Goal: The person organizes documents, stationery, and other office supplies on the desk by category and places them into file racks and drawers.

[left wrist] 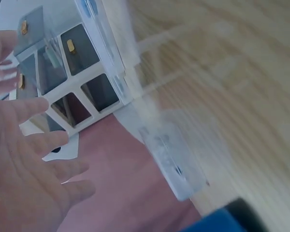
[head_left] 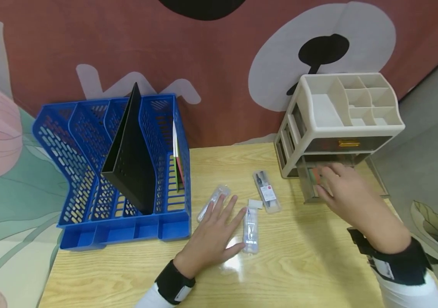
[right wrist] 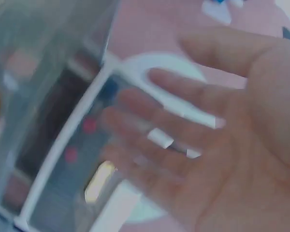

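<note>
My left hand is spread flat, its fingertips over or beside a clear plastic case. A second slim clear case lies by its thumb, below a small white block. Slightly farther back is a clear case with a dark pen-like item inside. My right hand hovers at the pulled-out transparent drawer, beside a small orange and green item in it. In the right wrist view, blurred, its fingers are extended and nothing shows in the palm.
A white desktop drawer unit with top compartments stands at the back right; its upper drawer is closed. At the left is a blue file rack holding a black folder and some thin booklets. A patterned cloth hangs behind.
</note>
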The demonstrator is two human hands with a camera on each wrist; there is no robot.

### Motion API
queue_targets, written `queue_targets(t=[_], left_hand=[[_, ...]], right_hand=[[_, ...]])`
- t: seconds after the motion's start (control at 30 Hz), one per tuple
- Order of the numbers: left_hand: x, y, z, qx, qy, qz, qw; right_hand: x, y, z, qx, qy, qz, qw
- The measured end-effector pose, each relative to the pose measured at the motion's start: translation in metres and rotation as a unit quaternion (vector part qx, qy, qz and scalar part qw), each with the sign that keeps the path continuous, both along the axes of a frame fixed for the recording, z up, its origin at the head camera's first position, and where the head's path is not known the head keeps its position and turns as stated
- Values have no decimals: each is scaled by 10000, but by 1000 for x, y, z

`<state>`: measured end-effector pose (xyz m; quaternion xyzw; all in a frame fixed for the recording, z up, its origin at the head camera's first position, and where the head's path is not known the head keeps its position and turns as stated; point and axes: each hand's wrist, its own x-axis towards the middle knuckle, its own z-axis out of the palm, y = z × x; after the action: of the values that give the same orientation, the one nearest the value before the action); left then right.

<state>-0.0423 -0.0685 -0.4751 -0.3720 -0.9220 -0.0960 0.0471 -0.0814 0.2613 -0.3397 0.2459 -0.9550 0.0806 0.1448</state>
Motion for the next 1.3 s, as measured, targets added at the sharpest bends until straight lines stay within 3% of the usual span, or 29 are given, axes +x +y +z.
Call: queue_targets(t=[0.1, 0.33, 0.53, 0.67, 0.87, 1.3], left_hand=[[1, -5, -1, 51, 125, 15, 9999], [4, -15, -2, -12, 140, 34, 9999], [6, -23, -2, -33, 47, 78, 10000], [7, -28, -3, -134, -99, 103, 9998], [8, -33, -6, -254, -329, 116, 9991], [8, -40, -11, -349, -433, 239, 9982]], right_hand=[[-2, -20, -11, -347, 355, 552, 9972], [-12, -60, -57, -863, 164, 1284, 9878], [-25, -72, -98, -849, -18, 1869, 9787], [-28, -74, -117, -540, -460, 1994, 9774], [-31, -78, -134, -13, -1050, 1974, 9747], [-29, -94, -140, 997, -574, 1873, 9755]])
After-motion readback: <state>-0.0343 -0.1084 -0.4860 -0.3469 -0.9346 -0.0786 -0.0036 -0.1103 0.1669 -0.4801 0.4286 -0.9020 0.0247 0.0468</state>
